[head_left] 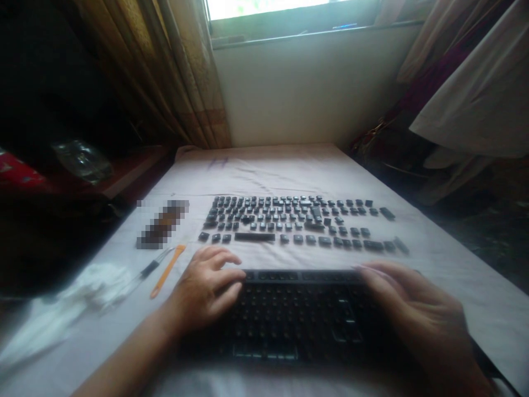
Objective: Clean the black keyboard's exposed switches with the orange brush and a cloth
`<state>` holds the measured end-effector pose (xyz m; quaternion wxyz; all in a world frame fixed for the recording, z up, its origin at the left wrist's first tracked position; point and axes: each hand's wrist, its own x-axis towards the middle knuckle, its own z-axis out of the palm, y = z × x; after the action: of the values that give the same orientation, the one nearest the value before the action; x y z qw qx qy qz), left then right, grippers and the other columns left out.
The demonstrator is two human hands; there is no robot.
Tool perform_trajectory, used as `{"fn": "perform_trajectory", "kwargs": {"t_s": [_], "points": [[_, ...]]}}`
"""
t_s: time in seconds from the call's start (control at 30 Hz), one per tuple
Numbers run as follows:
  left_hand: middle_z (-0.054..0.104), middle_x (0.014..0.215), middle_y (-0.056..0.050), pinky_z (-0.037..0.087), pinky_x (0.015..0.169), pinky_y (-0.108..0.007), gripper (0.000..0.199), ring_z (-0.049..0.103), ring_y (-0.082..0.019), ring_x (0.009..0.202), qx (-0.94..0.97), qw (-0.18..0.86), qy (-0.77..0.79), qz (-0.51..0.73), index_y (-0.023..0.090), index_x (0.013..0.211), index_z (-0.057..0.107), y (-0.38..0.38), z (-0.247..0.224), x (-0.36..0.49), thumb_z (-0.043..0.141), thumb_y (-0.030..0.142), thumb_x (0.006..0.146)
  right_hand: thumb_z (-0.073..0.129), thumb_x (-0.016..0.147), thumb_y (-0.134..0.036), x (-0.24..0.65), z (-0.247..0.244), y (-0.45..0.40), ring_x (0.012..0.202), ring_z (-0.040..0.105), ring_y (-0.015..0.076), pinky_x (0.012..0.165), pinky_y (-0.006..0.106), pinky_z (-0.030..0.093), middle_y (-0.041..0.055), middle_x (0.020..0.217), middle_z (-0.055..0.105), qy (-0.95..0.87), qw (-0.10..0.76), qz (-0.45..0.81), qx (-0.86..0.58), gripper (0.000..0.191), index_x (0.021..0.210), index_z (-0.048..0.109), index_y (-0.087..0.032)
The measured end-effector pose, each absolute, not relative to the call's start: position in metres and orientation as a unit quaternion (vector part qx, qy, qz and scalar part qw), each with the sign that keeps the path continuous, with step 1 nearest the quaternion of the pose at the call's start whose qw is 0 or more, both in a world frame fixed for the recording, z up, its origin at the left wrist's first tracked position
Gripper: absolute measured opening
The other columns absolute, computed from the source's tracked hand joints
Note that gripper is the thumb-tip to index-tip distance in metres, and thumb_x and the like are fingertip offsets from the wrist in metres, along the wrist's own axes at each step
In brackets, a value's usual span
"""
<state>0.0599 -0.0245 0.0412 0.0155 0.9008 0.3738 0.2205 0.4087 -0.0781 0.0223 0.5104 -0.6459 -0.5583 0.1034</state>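
Note:
A black keyboard base (285, 309) with its keycaps off lies in front of me on a pale cloth. My left hand (210, 284) grips its far left corner, with thumb and forefinger on the frame. At the far right corner, my right hand (413, 300) has its fingertips closed on the rear edge; its palm side is hidden. Beyond the base, loose black keycaps (276, 216) are laid out in rows like a keyboard. A long spacebar keycap (255, 237) sits in the nearest row.
An orange pry tool (167, 271) and a wire tool with a dark handle (149, 268) lie left of my left hand. Behind them is a blurred-out item (163, 225). White crumpled material (99, 286) is at the left edge. A curtain (185, 71) hangs behind.

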Motion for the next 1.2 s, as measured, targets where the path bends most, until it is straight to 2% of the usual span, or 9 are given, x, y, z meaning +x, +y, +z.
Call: {"fn": "perform_trajectory", "kwargs": {"t_s": [0.23, 0.47, 0.67, 0.9, 1.03, 1.2], "points": [[0.074, 0.109, -0.005, 0.046, 0.1, -0.048, 0.02, 0.063, -0.026, 0.109, 0.912, 0.015, 0.352, 0.21, 0.029, 0.098, 0.077, -0.02, 0.041, 0.067, 0.059, 0.025, 0.09, 0.073, 0.08, -0.045, 0.399, 0.029, -0.082, 0.069, 0.075, 0.0245, 0.066, 0.031, 0.06, 0.0021, 0.076, 0.079, -0.499, 0.534, 0.122, -0.671, 0.02, 0.08, 0.078, -0.026], [0.072, 0.115, -0.006, 0.044, 0.102, -0.05, 0.025, 0.062, -0.027, 0.111, 0.922, 0.018, 0.329, 0.206, 0.03, 0.109, 0.074, -0.018, 0.042, 0.078, 0.059, 0.026, 0.09, 0.073, 0.078, -0.051, 0.407, 0.025, -0.079, 0.065, 0.074, 0.0244, 0.07, 0.033, 0.063, 0.0019, 0.074, 0.079, -0.514, 0.529, 0.108, -0.666, 0.026, 0.081, 0.079, -0.027], [0.072, 0.115, -0.005, 0.043, 0.102, -0.049, 0.019, 0.061, -0.027, 0.113, 0.926, 0.032, 0.319, 0.199, 0.029, 0.102, 0.074, -0.016, 0.042, 0.088, 0.059, 0.027, 0.09, 0.073, 0.08, -0.047, 0.403, 0.028, -0.081, 0.062, 0.073, 0.0233, 0.071, 0.032, 0.061, 0.0016, 0.072, 0.078, -0.493, 0.546, 0.107, -0.669, 0.022, 0.081, 0.079, -0.026], [0.072, 0.117, -0.006, 0.043, 0.101, -0.049, 0.021, 0.06, -0.028, 0.115, 0.934, 0.033, 0.297, 0.196, 0.029, 0.106, 0.073, -0.011, 0.043, 0.102, 0.059, 0.028, 0.09, 0.074, 0.081, -0.048, 0.41, 0.028, -0.081, 0.06, 0.071, 0.0218, 0.067, 0.03, 0.06, 0.0012, 0.072, 0.078, -0.504, 0.535, 0.11, -0.669, 0.024, 0.081, 0.08, -0.026], [0.073, 0.115, -0.006, 0.043, 0.101, -0.049, 0.018, 0.061, -0.027, 0.114, 0.934, 0.039, 0.292, 0.2, 0.027, 0.101, 0.074, -0.009, 0.044, 0.106, 0.059, 0.027, 0.09, 0.077, 0.078, -0.044, 0.411, 0.03, -0.083, 0.061, 0.07, 0.0206, 0.06, 0.027, 0.056, 0.0015, 0.072, 0.077, -0.467, 0.568, 0.117, -0.667, 0.019, 0.082, 0.08, -0.025], [0.072, 0.118, -0.006, 0.043, 0.102, -0.048, 0.021, 0.06, -0.027, 0.116, 0.935, 0.044, 0.285, 0.205, 0.028, 0.106, 0.073, -0.008, 0.044, 0.114, 0.06, 0.028, 0.089, 0.08, 0.074, -0.04, 0.409, 0.033, -0.081, 0.053, 0.063, 0.0169, 0.048, 0.024, 0.049, 0.0003, 0.063, 0.072, -0.395, 0.612, 0.136, -0.671, 0.02, 0.08, 0.08, -0.022]]}}
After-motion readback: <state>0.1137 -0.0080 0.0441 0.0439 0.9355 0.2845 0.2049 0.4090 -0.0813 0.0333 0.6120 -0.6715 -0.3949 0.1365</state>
